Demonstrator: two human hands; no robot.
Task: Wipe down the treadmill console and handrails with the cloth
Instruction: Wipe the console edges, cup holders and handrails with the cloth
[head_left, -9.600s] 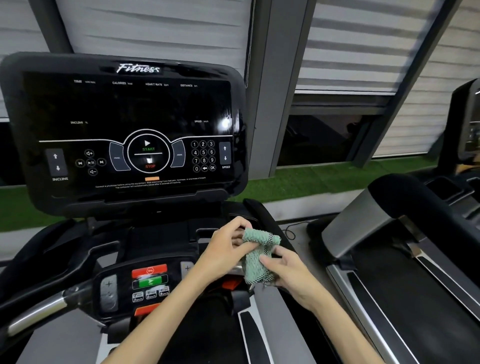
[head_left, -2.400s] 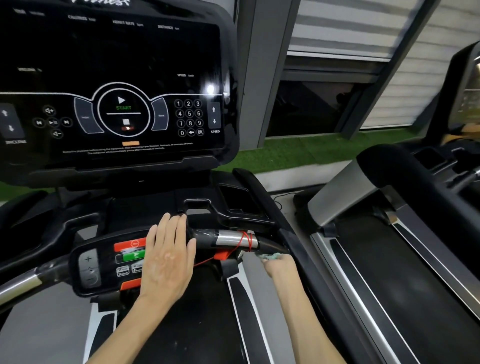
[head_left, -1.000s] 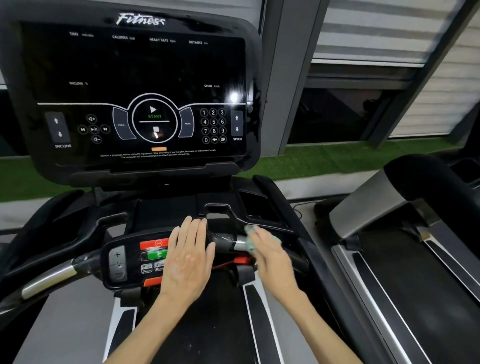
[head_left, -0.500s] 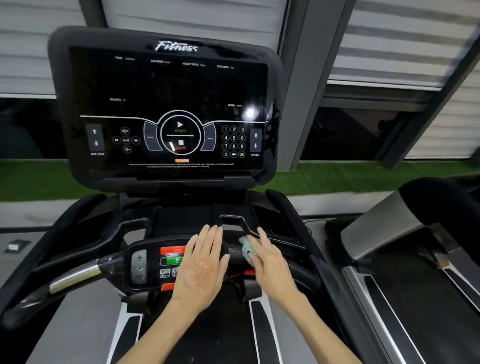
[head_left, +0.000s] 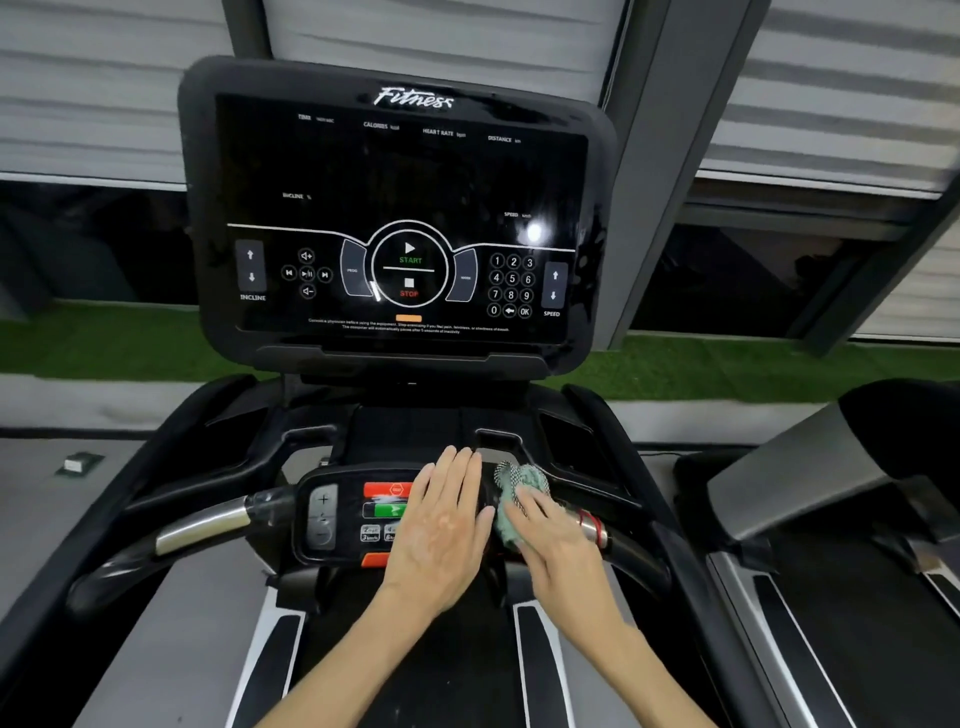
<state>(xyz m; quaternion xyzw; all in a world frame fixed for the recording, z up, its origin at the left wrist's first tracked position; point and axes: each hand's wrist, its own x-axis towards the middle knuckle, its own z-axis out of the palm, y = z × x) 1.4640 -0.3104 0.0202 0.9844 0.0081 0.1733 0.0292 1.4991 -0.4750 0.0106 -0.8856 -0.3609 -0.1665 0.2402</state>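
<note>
The black treadmill console with its dark touch screen stands upright ahead of me. Below it a small control panel with red and green buttons sits on the front handrail, a black bar with chrome sections. My left hand lies flat, fingers together, on the right half of that panel and holds nothing. My right hand presses a green patterned cloth against the bar just right of the panel, fingers spread over it. A red cord wraps the chrome section beside my right hand.
A second treadmill with a grey motor cover stands close on the right. Black side handrails curve out on both sides. Green turf and windows with white blinds lie behind the console. A small object lies on the floor at left.
My right hand has slid the cloth left along the front bar toward the control panel. My left hand has stayed flat on the panel. My view has shifted, centring the console.
</note>
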